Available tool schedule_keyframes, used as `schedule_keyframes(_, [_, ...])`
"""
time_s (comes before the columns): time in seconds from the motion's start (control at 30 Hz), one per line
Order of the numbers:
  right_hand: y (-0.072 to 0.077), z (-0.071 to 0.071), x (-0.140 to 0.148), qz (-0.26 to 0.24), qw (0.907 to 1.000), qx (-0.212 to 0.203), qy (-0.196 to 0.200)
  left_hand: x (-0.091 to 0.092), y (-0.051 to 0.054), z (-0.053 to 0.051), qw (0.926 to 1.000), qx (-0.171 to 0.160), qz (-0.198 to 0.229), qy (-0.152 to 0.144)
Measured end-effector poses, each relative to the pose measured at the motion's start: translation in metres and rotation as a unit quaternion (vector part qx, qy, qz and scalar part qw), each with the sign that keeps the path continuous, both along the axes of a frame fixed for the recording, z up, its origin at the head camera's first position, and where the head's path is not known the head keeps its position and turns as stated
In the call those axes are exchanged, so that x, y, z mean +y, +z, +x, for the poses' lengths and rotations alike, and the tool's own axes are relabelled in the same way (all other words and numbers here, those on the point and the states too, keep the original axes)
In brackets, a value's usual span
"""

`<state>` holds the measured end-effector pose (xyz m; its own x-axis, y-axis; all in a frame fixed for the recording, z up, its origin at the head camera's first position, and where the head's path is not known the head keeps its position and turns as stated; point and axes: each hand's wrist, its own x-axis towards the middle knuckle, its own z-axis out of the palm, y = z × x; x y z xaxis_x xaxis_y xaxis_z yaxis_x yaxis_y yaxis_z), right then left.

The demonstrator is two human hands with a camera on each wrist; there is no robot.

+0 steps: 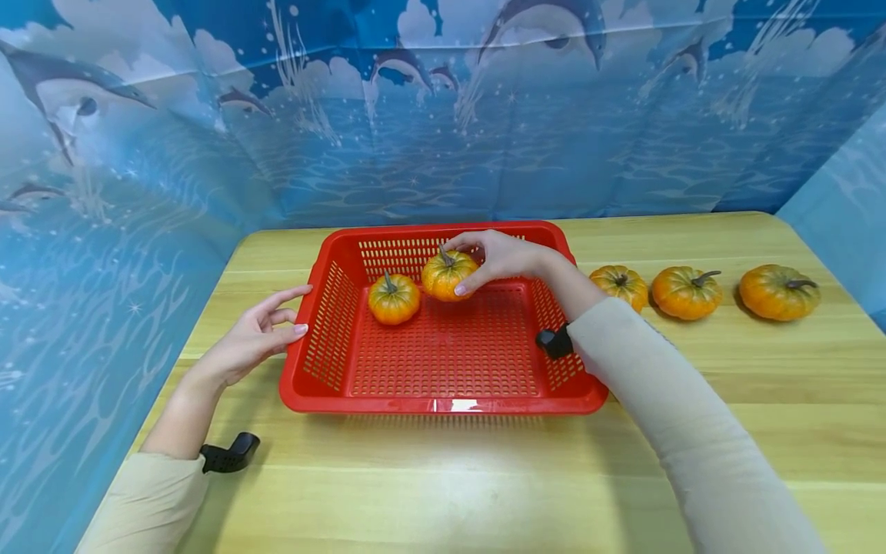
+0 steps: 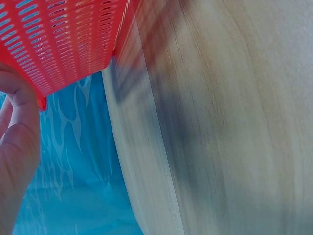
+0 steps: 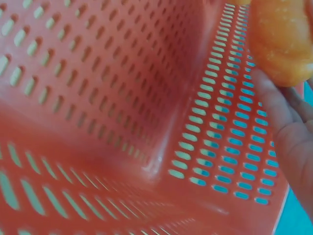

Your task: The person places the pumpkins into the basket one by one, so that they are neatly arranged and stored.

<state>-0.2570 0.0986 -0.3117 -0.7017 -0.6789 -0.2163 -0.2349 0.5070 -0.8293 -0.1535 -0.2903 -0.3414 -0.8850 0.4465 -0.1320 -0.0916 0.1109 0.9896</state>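
Observation:
A red plastic basket [image 1: 443,406] with slotted walls stands on the table. My right hand [image 1: 504,258] reaches over its right side and grips a small orange pumpkin [image 1: 443,278] between thumb and fingers, inside near the back wall. In the right wrist view the thumb lies against this pumpkin [image 3: 282,44]. A second pumpkin [image 1: 394,302] sits just left of it on the basket floor, stem up. My left hand [image 1: 252,335] is at the basket's left rim, thumb and index fingertips touching it, fingers fairly straight. In the left wrist view only part of that hand [image 2: 17,147] shows.
Right of the basket, three more pumpkins stand in a row: one [image 1: 618,286] partly behind the right forearm, one [image 1: 685,293] in the middle and one [image 1: 778,293] farthest right. A blue dolphin-print curtain [image 1: 443,169] hangs along the back and sides of the wooden table [image 1: 443,485].

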Motion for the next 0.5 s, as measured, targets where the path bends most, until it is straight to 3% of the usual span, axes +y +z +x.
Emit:
schedule_keyframes(0.2, [-0.006,0.003,-0.003,0.029,0.9991,0.004,0.029,0.0,0.001,0.002,1.0,0.0,0.002,0.0])
schedule_keyframes(0.5, [-0.014,0.008,-0.009,0.063,0.9974,0.022,0.027,-0.001,0.001,0.006,1.0,0.003,-0.002,-0.002])
